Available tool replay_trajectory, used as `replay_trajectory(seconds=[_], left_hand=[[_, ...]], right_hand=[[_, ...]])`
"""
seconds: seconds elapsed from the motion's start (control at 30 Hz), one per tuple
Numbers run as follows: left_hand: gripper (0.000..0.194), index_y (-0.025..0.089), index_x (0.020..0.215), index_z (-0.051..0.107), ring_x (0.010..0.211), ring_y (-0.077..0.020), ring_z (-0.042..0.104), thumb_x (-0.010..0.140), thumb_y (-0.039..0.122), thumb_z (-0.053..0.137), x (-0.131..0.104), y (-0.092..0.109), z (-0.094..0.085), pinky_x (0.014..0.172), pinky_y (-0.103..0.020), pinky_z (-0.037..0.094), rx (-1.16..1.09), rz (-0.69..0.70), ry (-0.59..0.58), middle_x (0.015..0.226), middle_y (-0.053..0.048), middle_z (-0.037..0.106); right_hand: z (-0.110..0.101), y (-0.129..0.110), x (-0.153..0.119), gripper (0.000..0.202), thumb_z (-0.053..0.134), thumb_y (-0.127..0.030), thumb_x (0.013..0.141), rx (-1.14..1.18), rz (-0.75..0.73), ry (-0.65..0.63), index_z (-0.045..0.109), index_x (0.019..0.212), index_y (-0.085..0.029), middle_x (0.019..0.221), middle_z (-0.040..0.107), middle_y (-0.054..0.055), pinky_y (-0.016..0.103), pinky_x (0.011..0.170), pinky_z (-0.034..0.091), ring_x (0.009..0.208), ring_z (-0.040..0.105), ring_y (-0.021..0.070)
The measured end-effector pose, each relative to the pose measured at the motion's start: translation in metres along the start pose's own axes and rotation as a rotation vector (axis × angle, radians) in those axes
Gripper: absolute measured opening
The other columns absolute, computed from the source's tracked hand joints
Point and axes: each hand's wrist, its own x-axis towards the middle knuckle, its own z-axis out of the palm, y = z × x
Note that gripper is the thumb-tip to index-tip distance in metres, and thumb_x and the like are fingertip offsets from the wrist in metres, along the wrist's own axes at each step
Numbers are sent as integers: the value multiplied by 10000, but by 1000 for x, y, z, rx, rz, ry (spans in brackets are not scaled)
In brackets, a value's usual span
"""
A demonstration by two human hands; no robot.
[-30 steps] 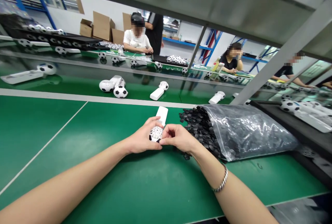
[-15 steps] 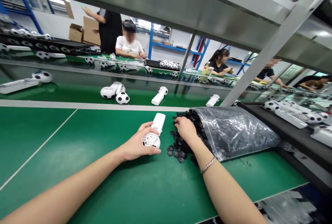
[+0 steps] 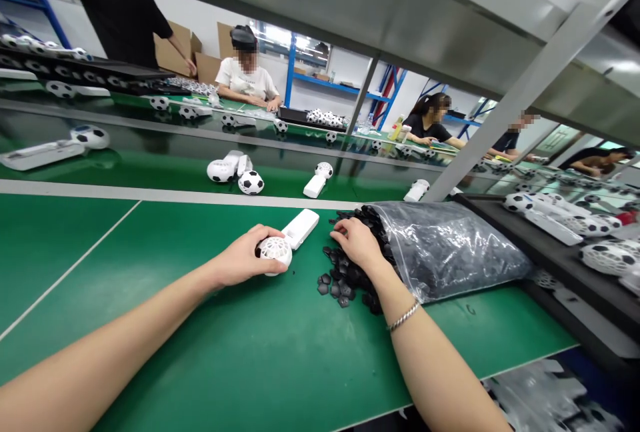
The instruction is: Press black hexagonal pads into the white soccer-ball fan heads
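My left hand is wrapped round the round, football-patterned head of a white handheld fan. The head has an open lattice grille, and its white handle points away to the upper right. My right hand is at the heap of black pentagon pieces, its thumb and fingers curled together at the tips. Whether a piece is between them is too small to make out. The heap spills from the mouth of a clear plastic bag lying on the green table.
Beyond the pale strip, several football fans lie on a green belt. A black tray with more fans stands at the right, near a slanted metal post. Co-workers are at the far side.
My left hand has moved left with the fan, whose handle now slants more to the right. My right hand has stayed at the black pieces. A standing person has moved in the background.
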Motion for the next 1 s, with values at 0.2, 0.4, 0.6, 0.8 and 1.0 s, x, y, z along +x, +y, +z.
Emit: replay_trajectory(seconds=[0.2, 0.4, 0.6, 0.8, 1.0], left_hand=[[545, 218, 1123, 466, 931, -231, 527, 624, 338, 648, -3, 0, -5, 761, -327, 442, -57, 37, -99, 1086, -48, 519], [545, 212, 1087, 471, 889, -218, 521, 596, 341, 672, -3, 0, 0, 750, -317, 426, 40, 116, -25, 1041, -38, 524], [555, 217, 1113, 453, 839, -190, 525, 602, 269, 663, 0, -5, -4, 706, -287, 431, -33, 129, -107, 982, -18, 533], [534, 211, 1091, 461, 855, -185, 516, 601, 257, 669, 0, -6, -4, 720, -283, 423, -32, 151, -102, 987, -16, 528], [519, 209, 1086, 464, 854, -193, 523, 602, 247, 649, -1, -4, -3, 713, -286, 428, -12, 160, -89, 971, -19, 535]], right_hand=[[7, 4, 4, 53, 615, -247, 704, 68, -14, -28, 612, 734, -205, 738, 611, 18, 241, 603, 387, 694, 569, 152], [-7, -3, -3, 93, 534, -284, 762, 323, -95, 33, 566, 807, -210, 605, 558, -36, 232, 601, 403, 573, 523, 110], [-13, -41, -23, 205, 574, -300, 732, 856, -163, -192, 589, 891, -171, 692, 576, -1, 225, 501, 416, 538, 496, 99], [-7, -56, -36, 116, 554, -249, 777, 640, -382, -27, 652, 829, -213, 817, 587, 27, 262, 696, 433, 751, 532, 136], [-8, -58, -39, 185, 494, -191, 803, 637, -434, -173, 614, 937, -236, 873, 587, 19, 260, 666, 454, 705, 544, 121]])
